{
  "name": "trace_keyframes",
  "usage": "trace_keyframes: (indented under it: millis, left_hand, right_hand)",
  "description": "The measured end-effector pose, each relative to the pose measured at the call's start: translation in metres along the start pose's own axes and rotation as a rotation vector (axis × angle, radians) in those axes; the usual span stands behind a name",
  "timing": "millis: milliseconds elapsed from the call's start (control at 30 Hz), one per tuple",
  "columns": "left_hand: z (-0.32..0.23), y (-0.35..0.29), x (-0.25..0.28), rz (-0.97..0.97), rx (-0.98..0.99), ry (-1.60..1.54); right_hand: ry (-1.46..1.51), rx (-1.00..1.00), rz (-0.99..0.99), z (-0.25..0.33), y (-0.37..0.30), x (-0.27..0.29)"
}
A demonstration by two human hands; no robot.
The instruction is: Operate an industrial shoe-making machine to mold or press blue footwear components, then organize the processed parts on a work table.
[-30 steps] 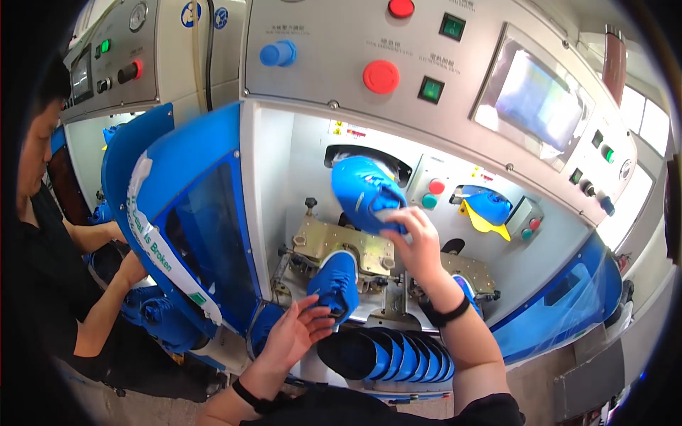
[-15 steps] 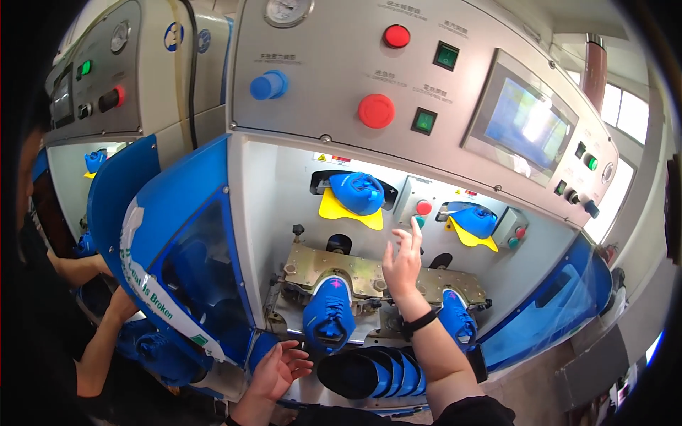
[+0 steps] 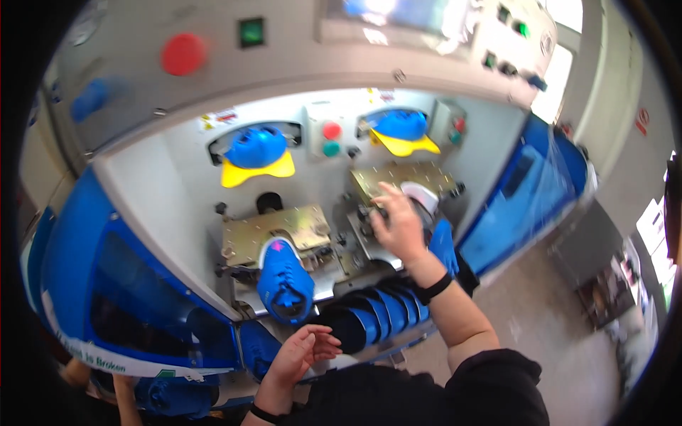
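Observation:
My right hand [image 3: 399, 226] is in front of the right-hand metal clamp plate [image 3: 405, 176], fingers apart, holding nothing visible. Beside it, a white rounded form [image 3: 420, 193] stands out from the clamp. A blue shoe upper [image 3: 442, 245] lies below that form, partly hidden by my right wrist. Another blue shoe upper [image 3: 285, 280], laced and marked pink at the toe, sits at the left clamp plate [image 3: 273, 231]. My left hand [image 3: 305, 351] hovers low, fingers loosely bent and apart, beside a row of several black-and-blue curved pieces [image 3: 380, 312].
Two blue forms with yellow flaps, left [image 3: 257, 153] and right [image 3: 401, 128], project from the machine's back wall. Red and green buttons [image 3: 331, 138] sit between them. Blue side guards [image 3: 142, 284] flank the opening. A co-worker's hand [image 3: 124, 383] is at lower left.
My view has swung right. My right hand has moved from near the middle buttons down to the right clamp. The right shoe upper now sits lower, exposing the white form.

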State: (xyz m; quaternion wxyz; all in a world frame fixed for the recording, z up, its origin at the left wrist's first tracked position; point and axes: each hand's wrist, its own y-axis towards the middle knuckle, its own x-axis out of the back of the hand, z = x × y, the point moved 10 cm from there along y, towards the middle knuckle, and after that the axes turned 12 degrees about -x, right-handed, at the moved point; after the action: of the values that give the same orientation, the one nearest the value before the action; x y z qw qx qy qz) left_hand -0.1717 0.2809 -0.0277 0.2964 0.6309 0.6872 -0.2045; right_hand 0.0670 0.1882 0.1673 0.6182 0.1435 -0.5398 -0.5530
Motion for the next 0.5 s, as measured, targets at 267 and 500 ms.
trace_keyframes:
  millis: [267,500]
  left_hand:
    - [0.044,0.035,-0.017,0.063,0.184,0.122]
    - [0.094,0.066,-0.066,0.169,0.377,0.244]
  right_hand:
    - [0.054,-1.021,-0.19,-0.273,-0.219,0.131]
    - [0.153,-1.129,0.038,-0.282,-0.266,0.052]
